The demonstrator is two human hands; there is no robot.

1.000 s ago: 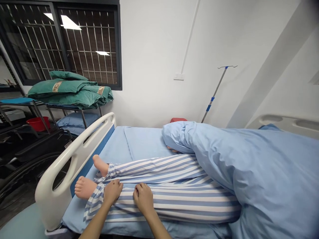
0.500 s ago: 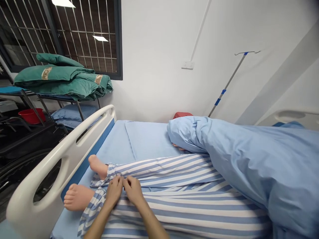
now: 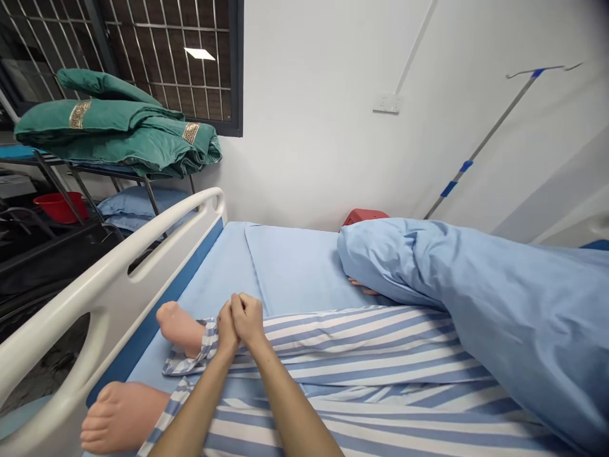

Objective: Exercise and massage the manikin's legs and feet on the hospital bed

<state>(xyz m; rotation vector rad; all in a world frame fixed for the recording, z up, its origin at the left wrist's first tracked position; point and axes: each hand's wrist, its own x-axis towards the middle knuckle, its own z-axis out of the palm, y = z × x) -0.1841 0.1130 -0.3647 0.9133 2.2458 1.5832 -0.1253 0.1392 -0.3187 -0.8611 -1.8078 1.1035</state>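
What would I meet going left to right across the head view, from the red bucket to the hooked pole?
Red bucket → blue bedding under the rack → left hand → right hand, touching it → wall socket → hooked pole.

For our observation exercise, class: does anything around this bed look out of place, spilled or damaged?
The blue quilt looks out of place: bunched toward the right, it leaves the striped trouser legs uncovered, with fingers poking out beneath its edge. The green bedding by the window is heaped unevenly. No spill or damage shows.
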